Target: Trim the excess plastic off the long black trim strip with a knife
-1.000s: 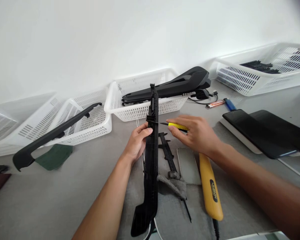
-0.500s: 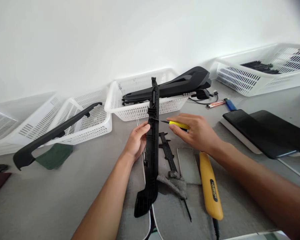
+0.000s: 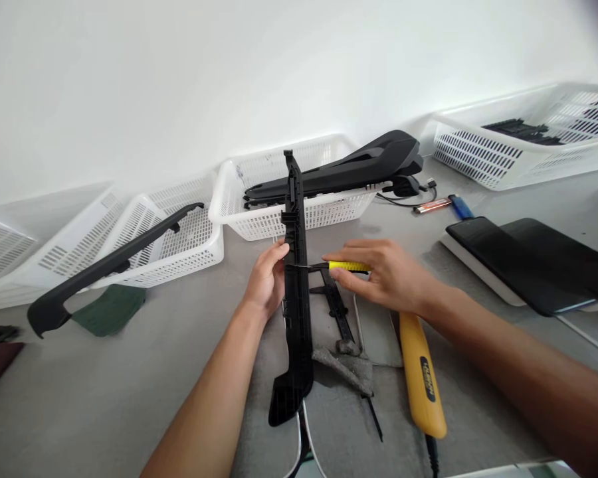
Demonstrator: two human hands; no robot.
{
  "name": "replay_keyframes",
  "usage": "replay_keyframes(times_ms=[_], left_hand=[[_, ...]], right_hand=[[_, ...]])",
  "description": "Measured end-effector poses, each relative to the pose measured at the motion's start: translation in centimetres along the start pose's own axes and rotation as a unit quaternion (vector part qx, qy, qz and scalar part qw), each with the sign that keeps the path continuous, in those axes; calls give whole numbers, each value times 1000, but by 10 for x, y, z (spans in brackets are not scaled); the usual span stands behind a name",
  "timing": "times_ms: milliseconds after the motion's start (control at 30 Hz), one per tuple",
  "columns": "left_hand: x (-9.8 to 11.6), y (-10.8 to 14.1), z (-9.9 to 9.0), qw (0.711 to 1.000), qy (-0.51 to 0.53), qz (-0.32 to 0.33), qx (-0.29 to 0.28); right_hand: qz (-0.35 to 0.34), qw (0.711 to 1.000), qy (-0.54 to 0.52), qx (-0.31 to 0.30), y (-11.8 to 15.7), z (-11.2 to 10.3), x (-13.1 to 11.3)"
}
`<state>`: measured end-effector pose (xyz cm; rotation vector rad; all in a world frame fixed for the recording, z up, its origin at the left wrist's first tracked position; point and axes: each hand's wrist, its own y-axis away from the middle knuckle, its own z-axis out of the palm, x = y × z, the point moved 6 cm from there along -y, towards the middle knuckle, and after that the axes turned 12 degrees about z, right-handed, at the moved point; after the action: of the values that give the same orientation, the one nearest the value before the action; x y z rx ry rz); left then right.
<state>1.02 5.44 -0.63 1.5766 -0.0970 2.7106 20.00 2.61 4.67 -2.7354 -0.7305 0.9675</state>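
Note:
My left hand (image 3: 266, 279) grips a long black plastic trim piece (image 3: 295, 312) by its left edge, thumb on top. The piece stands nearly upright in view, its ribbed inner side towards me and its wider curved end low. In my right hand (image 3: 381, 269) is a yellow-handled craft knife (image 3: 347, 265), pinched between thumb and fingers. Its thin tip lies across the trim piece, just below my left thumb. Beneath, a black caliper (image 3: 336, 305) lies on the grey table, partly covered by the trim piece and my right hand.
A yellow corded tool (image 3: 421, 375) and grey abrasive scraps (image 3: 346, 372) lie near me. White baskets (image 3: 259, 229) line the wall, one bearing black plastic parts (image 3: 339, 174). Another black trim piece (image 3: 114, 262) leans at left. Phones (image 3: 508, 265), a lighter (image 3: 433, 204) and a cable sit right.
The trim piece's upper part has shifted left. My right hand and the knife have moved down and slightly left, the tip now lower along the piece.

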Motion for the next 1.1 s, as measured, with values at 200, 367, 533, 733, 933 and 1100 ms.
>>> replay_keyframes(times_ms=[200, 367, 533, 733, 933, 1100], left_hand=[[1, -1, -6, 999, 16, -2, 45], [0, -5, -6, 999, 23, 6, 38], [1, -5, -6, 999, 23, 18, 44], [0, -5, -5, 999, 24, 16, 37], [0, -5, -4, 999, 28, 20, 30], [1, -5, -5, 999, 33, 20, 38]], right_hand=[[-27, 999, 20, 11, 2, -2, -4], [-1, 999, 13, 47, 1, -6, 2], [-15, 999, 20, 21, 1, -2, 1], [-13, 1000, 14, 18, 1, -1, 2], [-16, 1000, 20, 12, 1, -1, 3], [-17, 1000, 18, 11, 1, -1, 3]])
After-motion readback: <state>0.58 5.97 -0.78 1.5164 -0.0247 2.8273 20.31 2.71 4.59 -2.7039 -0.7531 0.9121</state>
